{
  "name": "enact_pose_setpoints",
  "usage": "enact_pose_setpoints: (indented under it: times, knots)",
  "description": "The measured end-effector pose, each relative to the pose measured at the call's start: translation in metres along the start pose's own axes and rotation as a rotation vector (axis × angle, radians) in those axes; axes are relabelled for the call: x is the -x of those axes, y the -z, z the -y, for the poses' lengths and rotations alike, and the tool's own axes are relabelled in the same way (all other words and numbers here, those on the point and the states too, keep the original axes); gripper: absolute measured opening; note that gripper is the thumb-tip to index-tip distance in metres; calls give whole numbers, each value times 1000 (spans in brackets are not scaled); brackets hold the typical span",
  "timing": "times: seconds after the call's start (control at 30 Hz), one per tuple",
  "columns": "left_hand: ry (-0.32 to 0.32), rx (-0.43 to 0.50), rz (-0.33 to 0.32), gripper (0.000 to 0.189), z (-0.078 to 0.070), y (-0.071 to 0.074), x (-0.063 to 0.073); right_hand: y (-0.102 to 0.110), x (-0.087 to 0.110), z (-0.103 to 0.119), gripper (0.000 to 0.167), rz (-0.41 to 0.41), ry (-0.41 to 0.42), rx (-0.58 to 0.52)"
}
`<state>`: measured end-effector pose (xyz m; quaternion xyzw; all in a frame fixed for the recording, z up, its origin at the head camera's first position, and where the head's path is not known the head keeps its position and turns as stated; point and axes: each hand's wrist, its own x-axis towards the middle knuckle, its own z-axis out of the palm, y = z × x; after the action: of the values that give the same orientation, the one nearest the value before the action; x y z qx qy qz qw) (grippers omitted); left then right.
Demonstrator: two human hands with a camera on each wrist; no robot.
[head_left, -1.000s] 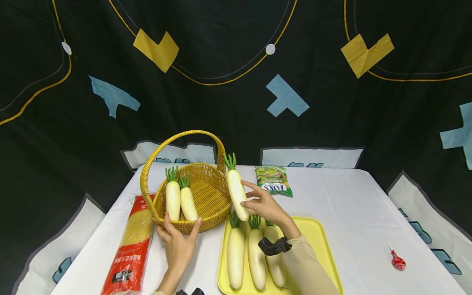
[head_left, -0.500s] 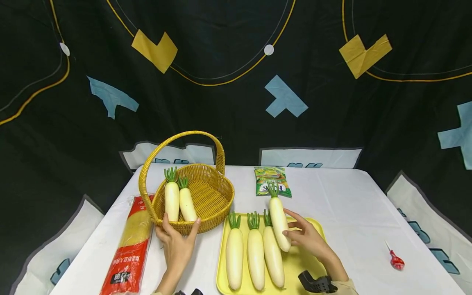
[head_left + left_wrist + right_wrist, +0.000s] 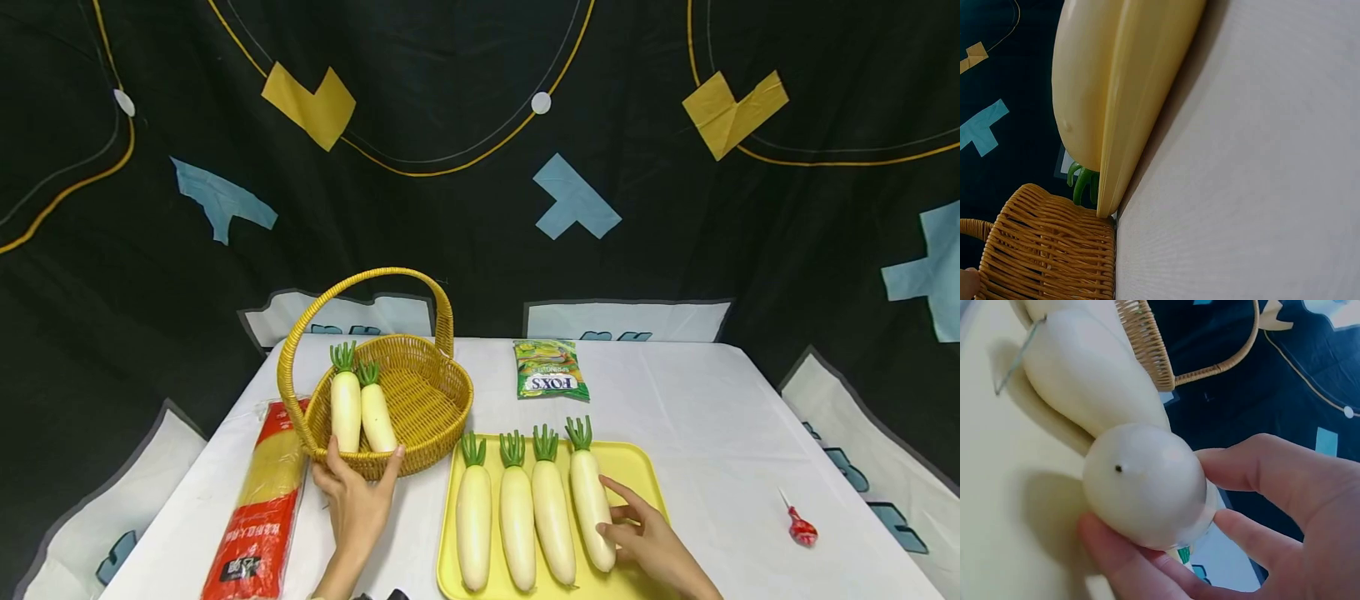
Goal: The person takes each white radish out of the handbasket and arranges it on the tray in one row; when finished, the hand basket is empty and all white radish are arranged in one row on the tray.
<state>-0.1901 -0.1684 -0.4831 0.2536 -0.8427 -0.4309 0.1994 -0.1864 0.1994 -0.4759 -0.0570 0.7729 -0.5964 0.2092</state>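
With its thumb and fingers on the near rim, my left hand (image 3: 356, 504) holds the yellow wicker basket (image 3: 420, 404). Two white radishes with green tops lean inside it, the left radish (image 3: 346, 412) and the right radish (image 3: 377, 419). My right hand (image 3: 648, 542) pinches the rightmost white radish (image 3: 590, 504) at the yellow tray (image 3: 641, 467). In the right wrist view, thumb and fingers surround the round tip of this radish (image 3: 1141, 481); a shadow falls on the tray beside it. Several other white radishes lie side by side to its left, including the leftmost one (image 3: 474, 529).
A red and yellow pack of noodles (image 3: 255, 508) lies left of the basket. Behind the tray is a green Fox's candy bag (image 3: 551, 369). A red lollipop (image 3: 802, 528) lies on the white table (image 3: 735, 433) at the right. A black curtain (image 3: 450, 225) hangs behind.
My right hand has carried its radish from beside the basket rightward and down to the tray's row of radishes. The left hand has kept its hold on the basket.
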Motion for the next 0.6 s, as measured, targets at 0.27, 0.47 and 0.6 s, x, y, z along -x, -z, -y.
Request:
enact_pose_setpoints:
  times: [0.27,0.47,0.6]
  knots:
    - [0,6,2,109,0,1,-1,-12,3,3,72,-34,-19,76]
    - [-2,8,1,109,0,1,-1,-18,4,9,67,-101,13,268]
    - [-3,9,2,109,0,1,0,-21,4,12,65,-123,41,370]
